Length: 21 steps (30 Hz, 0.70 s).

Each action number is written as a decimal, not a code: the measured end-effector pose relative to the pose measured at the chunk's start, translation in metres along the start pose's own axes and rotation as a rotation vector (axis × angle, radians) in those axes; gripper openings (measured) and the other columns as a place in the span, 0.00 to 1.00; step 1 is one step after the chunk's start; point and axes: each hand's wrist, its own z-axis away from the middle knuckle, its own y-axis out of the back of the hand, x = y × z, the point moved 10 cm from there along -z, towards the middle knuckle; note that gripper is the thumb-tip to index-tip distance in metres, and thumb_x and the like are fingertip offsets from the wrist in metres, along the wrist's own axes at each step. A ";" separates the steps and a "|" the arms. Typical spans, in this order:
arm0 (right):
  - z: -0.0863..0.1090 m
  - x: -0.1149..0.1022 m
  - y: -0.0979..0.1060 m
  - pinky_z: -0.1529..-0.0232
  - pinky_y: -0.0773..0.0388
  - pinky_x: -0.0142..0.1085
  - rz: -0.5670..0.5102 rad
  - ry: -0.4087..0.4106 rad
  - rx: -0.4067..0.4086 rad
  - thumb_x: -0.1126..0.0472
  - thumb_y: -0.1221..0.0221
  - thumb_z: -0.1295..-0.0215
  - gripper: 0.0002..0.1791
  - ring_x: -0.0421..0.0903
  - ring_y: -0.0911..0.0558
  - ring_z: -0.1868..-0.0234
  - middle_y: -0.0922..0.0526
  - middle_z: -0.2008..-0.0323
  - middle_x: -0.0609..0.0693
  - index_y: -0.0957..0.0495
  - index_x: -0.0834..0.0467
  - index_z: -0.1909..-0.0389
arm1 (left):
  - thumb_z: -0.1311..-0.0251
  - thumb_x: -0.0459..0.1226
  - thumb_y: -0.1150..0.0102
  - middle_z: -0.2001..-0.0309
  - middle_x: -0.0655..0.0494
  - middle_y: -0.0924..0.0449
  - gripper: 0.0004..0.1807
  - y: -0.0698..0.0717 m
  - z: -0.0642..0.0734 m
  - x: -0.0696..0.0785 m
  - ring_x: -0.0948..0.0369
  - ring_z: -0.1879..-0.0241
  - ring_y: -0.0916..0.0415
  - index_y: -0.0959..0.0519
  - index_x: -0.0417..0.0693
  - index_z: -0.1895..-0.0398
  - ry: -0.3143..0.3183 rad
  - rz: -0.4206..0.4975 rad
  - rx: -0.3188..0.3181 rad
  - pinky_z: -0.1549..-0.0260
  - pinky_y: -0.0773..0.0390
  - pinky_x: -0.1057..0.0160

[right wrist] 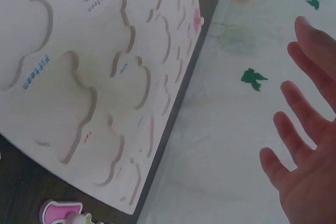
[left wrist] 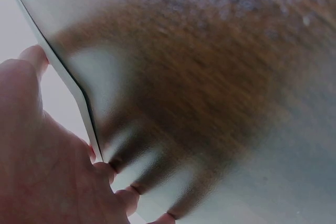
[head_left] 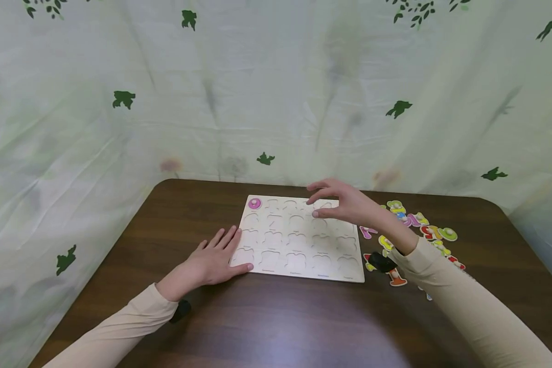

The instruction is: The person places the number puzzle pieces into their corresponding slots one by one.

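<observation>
A white puzzle board [head_left: 285, 263] lies on the table, with rows of shallow cut-out recesses. In its far left recess sits a round pink knobbed piece [head_left: 255, 203], which also shows as a pink spot [right wrist: 197, 20] at the board's rim in the right wrist view. My left hand [head_left: 213, 260] rests at the board's left edge, fingers spread and thumb at the near left corner. Over the board's far right part hovers my right hand [head_left: 349, 204], its fingers apart and slightly bent. Nothing is between the right hand's fingers [right wrist: 296, 100] in the right wrist view.
Several colourful knobbed puzzle pieces [head_left: 447, 234] lie scattered on the brown table [head_left: 276, 322] right of the board, partly hidden by the right forearm. A pink piece [right wrist: 59, 212] lies near the board's corner. Behind the table hangs a pale curtain [head_left: 276, 102] with green leaf shapes.
</observation>
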 end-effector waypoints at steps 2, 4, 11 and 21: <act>0.010 0.001 0.004 0.39 0.34 0.50 0.001 -0.007 0.005 0.54 0.31 0.40 0.13 0.48 0.34 0.33 0.27 0.37 0.46 0.15 0.46 0.53 | 0.43 0.75 0.61 0.21 0.49 0.64 0.58 0.000 0.000 0.000 0.46 0.24 0.65 0.59 0.49 0.20 0.003 0.001 -0.001 0.34 0.54 0.34; 0.020 0.003 0.009 0.40 0.34 0.50 0.008 -0.019 0.012 0.54 0.30 0.40 0.13 0.49 0.33 0.34 0.27 0.38 0.46 0.15 0.46 0.54 | 0.43 0.75 0.61 0.21 0.50 0.64 0.58 -0.001 -0.001 -0.001 0.47 0.24 0.65 0.59 0.49 0.20 0.003 -0.001 0.004 0.34 0.54 0.34; 0.058 0.017 0.020 0.46 0.30 0.51 0.047 -0.105 0.033 0.52 0.30 0.40 0.13 0.50 0.31 0.37 0.28 0.36 0.45 0.15 0.43 0.54 | 0.45 0.76 0.61 0.21 0.49 0.63 0.59 -0.005 -0.004 -0.003 0.46 0.24 0.64 0.58 0.49 0.20 -0.011 -0.006 0.027 0.35 0.52 0.33; 0.113 0.033 0.027 0.50 0.28 0.50 0.063 -0.097 0.072 0.59 0.29 0.42 0.13 0.52 0.32 0.36 0.25 0.40 0.46 0.14 0.40 0.58 | 0.43 0.75 0.61 0.21 0.49 0.64 0.58 -0.001 -0.002 0.000 0.46 0.24 0.65 0.59 0.48 0.20 -0.006 -0.006 0.007 0.35 0.53 0.33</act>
